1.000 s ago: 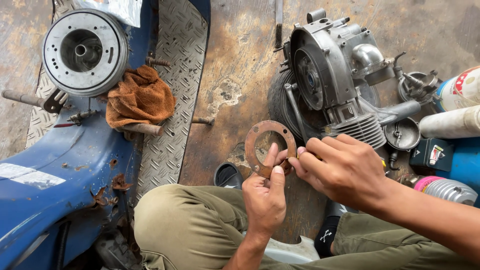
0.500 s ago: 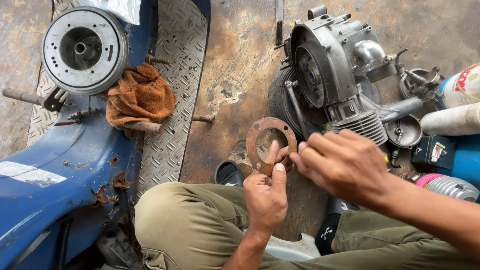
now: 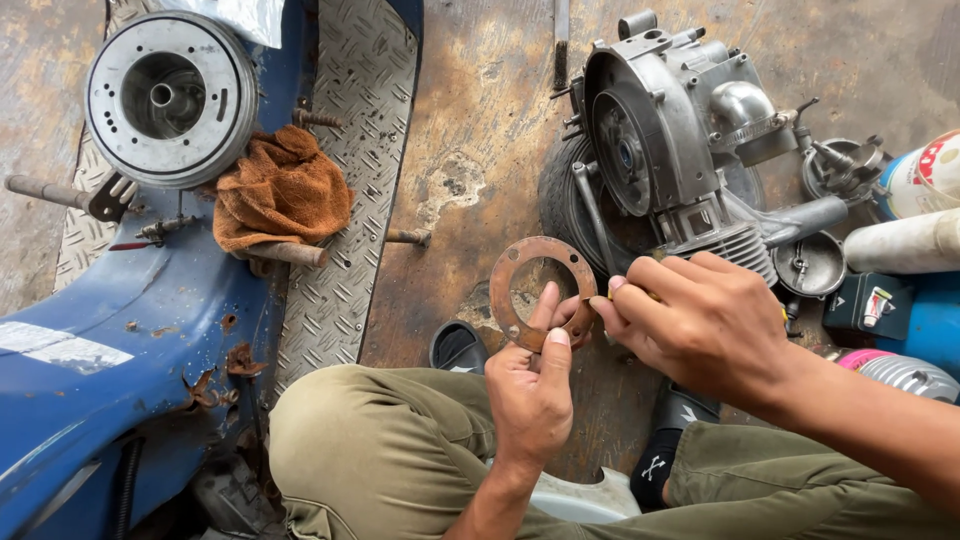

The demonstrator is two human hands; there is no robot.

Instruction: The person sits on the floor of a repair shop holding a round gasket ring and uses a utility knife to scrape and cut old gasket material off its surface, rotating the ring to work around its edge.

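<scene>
Thin ring gasket (image 3: 543, 293) held above the floor, between drum (image 3: 170, 98) and engine case (image 3: 665, 150).

Left hand (image 3: 533, 390) pinches its lower rim, thumb and fingers closed; right hand (image 3: 705, 325) fingers nip the right edge; judged light, flexible, tearable; grip by the rim only.

Rust-brown gasket ring (image 3: 543, 292), orange-brown rag (image 3: 283, 190), blue scooter body (image 3: 110, 340), silver-grey engine (image 3: 670, 140), olive trousers (image 3: 380, 450)

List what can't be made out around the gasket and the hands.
- Small item pinched by the right hand against the ring gasket: head view, hidden by its fingertips.
- Gasket's lower edge: covered by the left hand.
- Engine lower fins: hidden behind the right hand.
- White bottle: cut off by the right edge.
</scene>
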